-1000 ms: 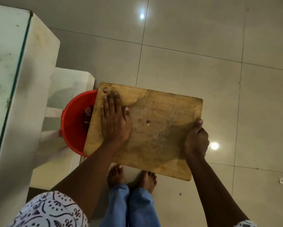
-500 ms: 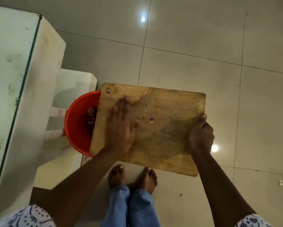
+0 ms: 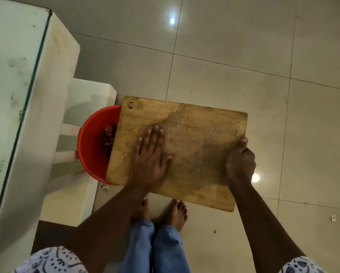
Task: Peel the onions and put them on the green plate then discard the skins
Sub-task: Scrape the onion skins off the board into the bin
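Onion skins: dark reddish scraps lying inside the red bucket, partly hidden under the board's left edge. Wooden cutting board: held over the bucket, surface stained, hole at its far left corner. Left hand: fingers straight, palm flat on the board's left half. Right hand: fingers curled round the board's right edge, thumb on top. Tiled floor: beneath the board.

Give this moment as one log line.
phase: discard | left hand: flat on cutting board | right hand: grips its edge | red bucket: holds onion skins, partly under board
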Tool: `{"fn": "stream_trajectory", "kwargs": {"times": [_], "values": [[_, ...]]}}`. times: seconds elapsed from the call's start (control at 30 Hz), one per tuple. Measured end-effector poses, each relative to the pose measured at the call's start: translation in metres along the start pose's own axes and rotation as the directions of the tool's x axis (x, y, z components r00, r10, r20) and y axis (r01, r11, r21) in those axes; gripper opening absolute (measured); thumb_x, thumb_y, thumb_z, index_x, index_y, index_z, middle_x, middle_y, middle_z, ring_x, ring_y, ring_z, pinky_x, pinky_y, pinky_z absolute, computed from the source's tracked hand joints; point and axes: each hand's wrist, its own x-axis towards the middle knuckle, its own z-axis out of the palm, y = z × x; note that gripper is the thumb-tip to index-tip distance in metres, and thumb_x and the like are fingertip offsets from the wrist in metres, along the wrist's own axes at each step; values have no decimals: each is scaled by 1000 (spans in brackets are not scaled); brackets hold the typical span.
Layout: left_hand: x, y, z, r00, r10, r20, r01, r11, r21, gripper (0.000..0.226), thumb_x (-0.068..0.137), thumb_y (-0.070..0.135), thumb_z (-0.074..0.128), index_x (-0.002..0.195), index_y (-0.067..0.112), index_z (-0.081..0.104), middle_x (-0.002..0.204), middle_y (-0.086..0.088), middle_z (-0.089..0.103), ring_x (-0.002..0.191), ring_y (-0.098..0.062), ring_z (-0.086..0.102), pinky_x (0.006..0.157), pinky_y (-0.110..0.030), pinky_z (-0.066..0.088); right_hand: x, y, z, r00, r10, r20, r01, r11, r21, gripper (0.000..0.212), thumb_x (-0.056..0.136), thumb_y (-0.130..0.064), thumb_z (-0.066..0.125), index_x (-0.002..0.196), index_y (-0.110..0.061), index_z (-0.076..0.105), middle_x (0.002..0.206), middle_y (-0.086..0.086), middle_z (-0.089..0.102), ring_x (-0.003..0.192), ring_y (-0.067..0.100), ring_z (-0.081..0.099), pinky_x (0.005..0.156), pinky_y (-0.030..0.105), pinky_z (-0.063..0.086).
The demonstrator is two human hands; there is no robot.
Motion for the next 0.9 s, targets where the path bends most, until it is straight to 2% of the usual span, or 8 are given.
{"fn": "stream_trajectory", "kwargs": {"times": [0.13, 0.23, 0.3, 0.4, 0.5, 0.67, 0.8, 0.9], "values": [[-7, -62, -9, 969, -242, -54, 241, 970, -27, 75, 96, 59, 7, 151, 8, 10, 157, -13, 14, 145, -29, 10, 118, -44, 4, -2, 1, 0, 1000, 2, -4, -2, 1000, 2, 63, 103, -50, 18, 129, -6, 54, 126, 18, 59, 115, 39, 55, 96, 49, 42], [-7, -94, -15, 841, -536, -73, 530, 843, -87, 70, 98, 51, 18, 147, 2, 25, 151, -20, 30, 141, -36, 24, 116, -51, 13, -3, 2, -1, 1000, 7, -3, -7, 1000, -1, 63, 103, -49, 18, 129, -5, 55, 125, 18, 60, 114, 39, 55, 95, 49, 43], [-3, -96, -21, 801, -593, -80, 581, 803, -131, 66, 98, 46, 20, 145, 0, 31, 149, -22, 33, 140, -38, 25, 116, -52, 14, -5, 3, -1, 1000, 12, -1, -12, 1000, -3, 63, 103, -48, 18, 128, -5, 55, 124, 19, 60, 113, 39, 55, 95, 49, 43], [8, -65, -30, 884, -434, -175, 414, 899, -142, 63, 98, 44, 18, 146, 4, 30, 150, -18, 32, 142, -35, 20, 117, -48, 8, -8, 4, 0, 1000, 25, 4, -25, 1000, 1, 63, 103, -48, 18, 127, -5, 56, 123, 19, 60, 113, 39, 56, 95, 49, 43], [19, -9, -35, 964, -197, -179, 172, 974, -147, 62, 98, 48, 16, 151, 16, 8, 157, -9, 16, 146, -27, 10, 118, -44, 3, -10, 4, 0, 999, 36, 1, -36, 999, -4, 63, 103, -48, 17, 128, -5, 55, 124, 19, 60, 114, 40, 55, 96, 49, 42], [25, 83, -32, 975, 191, -115, -215, 941, -260, 63, 98, 50, 1, 150, 15, 5, 158, -4, 4, 146, -19, -1, 118, -38, -1, -10, 6, 0, 999, 35, -1, -35, 999, -8, 63, 103, -47, 17, 126, -3, 55, 122, 20, 60, 110, 40, 56, 92, 47, 44], [31, 109, -16, 955, 297, 4, -282, 909, -308, 67, 94, 54, -6, 148, 17, 7, 156, 1, 3, 145, -14, -1, 118, -35, -3, -9, 6, -1, 1000, 13, 1, -13, 1000, -11, 62, 104, -46, 17, 121, -2, 57, 118, 21, 62, 104, 38, 58, 85, 41, 44], [34, 84, -4, 946, 319, 57, -311, 944, -110, 67, 100, 51, 1, 145, 14, 33, 152, -5, 32, 141, -21, 24, 115, -41, 12, -9, 6, -1, 999, 42, 0, -42, 999, -14, 61, 104, -46, 18, 125, -2, 55, 123, 20, 60, 110, 39, 56, 92, 46, 43]]}}
